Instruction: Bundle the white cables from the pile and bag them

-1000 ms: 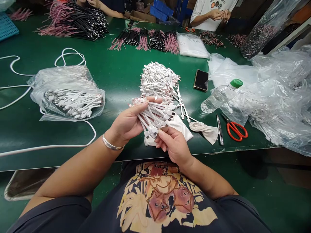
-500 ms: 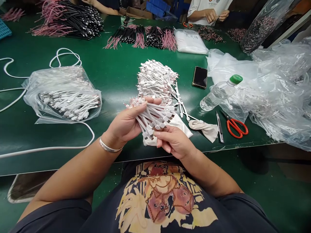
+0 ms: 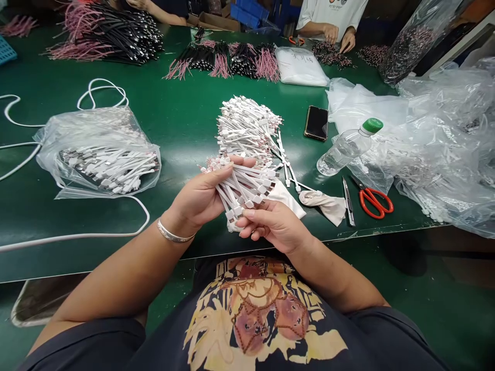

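Note:
My left hand (image 3: 199, 198) is closed round a bundle of short white USB cables (image 3: 243, 188), held above the front of the table. Their metal plugs fan out towards me and to the right, while the pinkish wire ends point away. My right hand (image 3: 274, 221) is at the near side of the bundle, with thumb and forefinger pinched at the plug of one cable. Just behind my hands lies a heap of the same white cables (image 3: 247, 123). Under the bundle, partly hidden, is a white cloth (image 3: 288, 198).
A plastic bag of white cables (image 3: 104, 149) lies left, beside a long white cord (image 3: 77, 236). To the right are a phone (image 3: 316, 122), a tilted bottle (image 3: 344, 149), a knife (image 3: 348, 201), red-handled scissors (image 3: 374, 202) and plastic bags (image 3: 444, 154). Across the table, a co-worker's hands (image 3: 340, 36) handle small parts.
My right fingers have shifted slightly left along the plug ends, with the fingers now more curled. The left hand keeps its hold. The co-worker's hands across the table have moved lower and apart.

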Tool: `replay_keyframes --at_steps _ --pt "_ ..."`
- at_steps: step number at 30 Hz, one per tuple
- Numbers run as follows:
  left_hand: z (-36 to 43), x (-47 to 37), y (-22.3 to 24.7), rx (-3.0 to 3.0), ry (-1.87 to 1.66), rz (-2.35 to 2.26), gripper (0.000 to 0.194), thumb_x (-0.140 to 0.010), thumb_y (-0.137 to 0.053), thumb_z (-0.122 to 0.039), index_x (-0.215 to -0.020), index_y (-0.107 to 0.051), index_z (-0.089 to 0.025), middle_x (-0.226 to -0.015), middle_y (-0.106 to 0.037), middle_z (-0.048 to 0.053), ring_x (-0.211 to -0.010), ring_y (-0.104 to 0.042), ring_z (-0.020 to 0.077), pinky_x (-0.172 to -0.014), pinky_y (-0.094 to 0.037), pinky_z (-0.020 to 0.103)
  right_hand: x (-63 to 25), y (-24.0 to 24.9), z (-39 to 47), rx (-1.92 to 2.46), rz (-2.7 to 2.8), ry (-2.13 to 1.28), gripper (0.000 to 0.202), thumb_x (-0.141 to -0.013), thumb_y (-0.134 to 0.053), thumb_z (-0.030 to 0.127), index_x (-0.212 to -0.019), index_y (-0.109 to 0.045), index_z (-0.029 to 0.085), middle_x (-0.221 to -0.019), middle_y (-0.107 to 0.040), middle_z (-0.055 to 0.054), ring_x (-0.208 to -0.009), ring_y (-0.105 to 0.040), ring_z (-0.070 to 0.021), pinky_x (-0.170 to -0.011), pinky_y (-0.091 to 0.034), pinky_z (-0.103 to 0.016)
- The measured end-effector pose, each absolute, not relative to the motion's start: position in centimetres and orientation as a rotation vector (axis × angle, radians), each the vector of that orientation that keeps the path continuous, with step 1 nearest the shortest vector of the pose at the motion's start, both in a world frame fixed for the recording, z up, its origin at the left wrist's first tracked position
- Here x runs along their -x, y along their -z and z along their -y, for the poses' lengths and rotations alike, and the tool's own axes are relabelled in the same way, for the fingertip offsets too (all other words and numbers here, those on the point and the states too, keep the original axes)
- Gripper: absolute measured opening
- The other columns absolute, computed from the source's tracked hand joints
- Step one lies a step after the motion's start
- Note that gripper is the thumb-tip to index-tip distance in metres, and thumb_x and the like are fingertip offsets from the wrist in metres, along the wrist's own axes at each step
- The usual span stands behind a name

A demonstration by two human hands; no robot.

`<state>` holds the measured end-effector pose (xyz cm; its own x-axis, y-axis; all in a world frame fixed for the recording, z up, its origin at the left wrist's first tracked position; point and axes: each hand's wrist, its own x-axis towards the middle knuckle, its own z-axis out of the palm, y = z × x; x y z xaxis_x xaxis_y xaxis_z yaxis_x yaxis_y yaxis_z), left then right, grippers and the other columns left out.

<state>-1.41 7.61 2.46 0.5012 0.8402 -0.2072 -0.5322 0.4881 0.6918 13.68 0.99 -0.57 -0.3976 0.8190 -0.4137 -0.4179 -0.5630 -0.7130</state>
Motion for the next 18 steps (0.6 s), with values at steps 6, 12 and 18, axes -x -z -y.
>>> replay_keyframes --at_steps 6,12,18 --pt "-7.72 1.34 -2.28 -0.592 -0.88 -0.605 0.022 -0.088 -0.047 -0.014 -0.093 -0.068 -0.014 -0.104 -0.07 0.005 -0.092 -0.066 0.0197 -0.095 -0.046 0.039 -13.43 0.43 -1.03 0.987 0.64 -2.017 0.017 -0.073 -0.07 0.028 -0.081 -0.068 0.013 -0.072 -0.073 -0.005 -0.057 -0.068 -0.0114 -0.044 -0.047 -0.013" --pt "-7.66 1.25 -2.34 -0.567 -0.885 -0.616 0.021 -0.087 -0.048 -0.014 -0.092 -0.068 -0.015 -0.101 -0.071 0.006 -0.09 -0.066 0.0203 -0.092 -0.048 0.038 -13.29 0.44 -0.86 0.986 0.612 -1.981 0.02 -0.076 -0.07 0.032 -0.083 -0.068 0.014 -0.071 -0.073 -0.005 -0.059 -0.069 -0.0119 -0.049 -0.051 -0.014" --pt "-7.72 1.36 -2.27 -0.589 -0.887 -0.618 0.022 -0.087 -0.048 -0.014 -0.094 -0.068 -0.015 -0.108 -0.069 0.006 -0.089 -0.066 0.02 -0.088 -0.05 0.037 -13.39 0.38 -0.57 0.988 0.635 -1.977 0.022 -0.078 -0.068 0.034 -0.086 -0.067 0.014 -0.076 -0.073 -0.006 -0.062 -0.069 -0.0123 -0.048 -0.049 -0.015"
